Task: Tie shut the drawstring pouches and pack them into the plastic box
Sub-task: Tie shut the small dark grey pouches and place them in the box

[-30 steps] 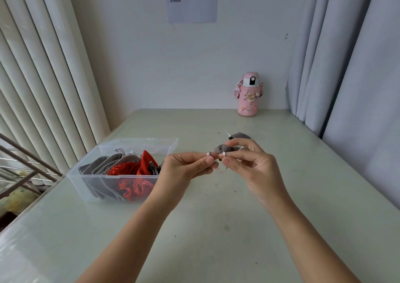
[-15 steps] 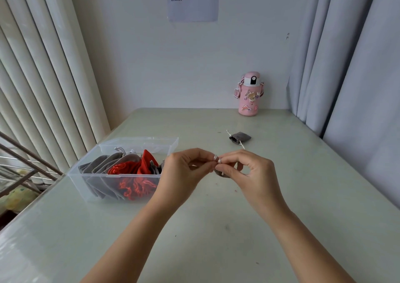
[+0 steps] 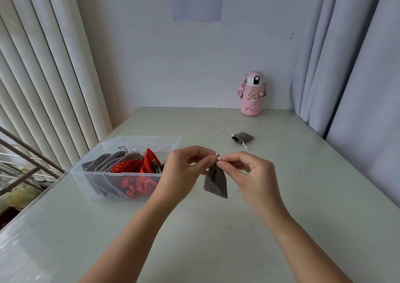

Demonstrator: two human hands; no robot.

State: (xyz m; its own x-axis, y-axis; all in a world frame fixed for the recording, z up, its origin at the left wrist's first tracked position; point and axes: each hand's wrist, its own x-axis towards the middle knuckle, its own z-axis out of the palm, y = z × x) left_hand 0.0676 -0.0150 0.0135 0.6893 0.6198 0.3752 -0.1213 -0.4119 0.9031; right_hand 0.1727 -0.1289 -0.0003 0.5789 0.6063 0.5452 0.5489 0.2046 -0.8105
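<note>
Grey in colour, the held pouch (image 3: 215,183) is hung above the bench (image 3: 205,243), just right of the plastic box (image 3: 140,144). Its drawstring is pinched at the gathered neck by the left hand (image 3: 184,170) and right hand (image 3: 253,174), each grip clamped on it by thumb and forefinger, fingertips nearly met, forearms angled inward from the near edge. A second pouch (image 3: 242,137) is laid further back, well apart from the hands and from every bench edge.

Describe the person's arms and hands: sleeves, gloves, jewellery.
Both arms are bare to the frame's lower edge: no sleeve shows on the left forearm or right forearm. The left hand and right hand wear no gloves, rings, watch or bracelet that shows.
</note>
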